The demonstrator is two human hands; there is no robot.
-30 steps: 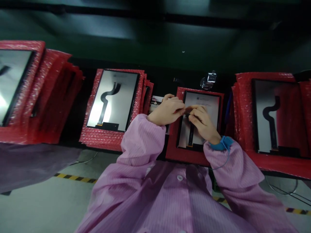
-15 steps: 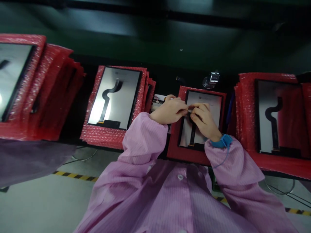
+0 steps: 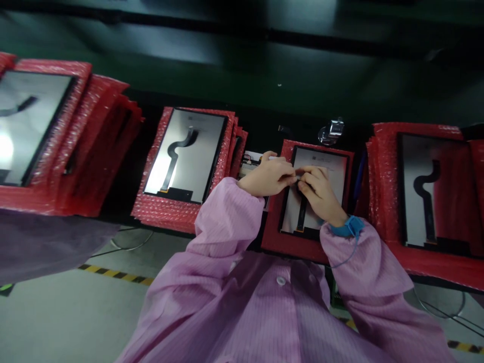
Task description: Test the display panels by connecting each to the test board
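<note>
A display panel (image 3: 325, 157) with a silvery back and dark border lies on a red bubble-wrap bag (image 3: 275, 239) in front of me. From its lower edge a black flex cable (image 3: 302, 214) runs up under my fingers. My right hand (image 3: 321, 194), with a blue wrist strap, is closed in a pinch on the upper part of that cable. My left hand (image 3: 270, 176) meets it at the panel's left edge, thumb and finger pinched together. Whatever sits between the left fingertips is too small and covered to name.
Left of me, another display panel (image 3: 192, 156) rests on a stack of red bags, with more stacks (image 3: 102, 146) beyond. A further panel (image 3: 412, 196) sits at right, partly under red film. Behind stands a metal tally counter (image 3: 331, 131). A purple sleeve (image 3: 49, 247) shows at far left.
The whole view has shifted slightly, so things appear a little lower, and those at left farther right. Both hands stay pinched together over the same spot on the panel.
</note>
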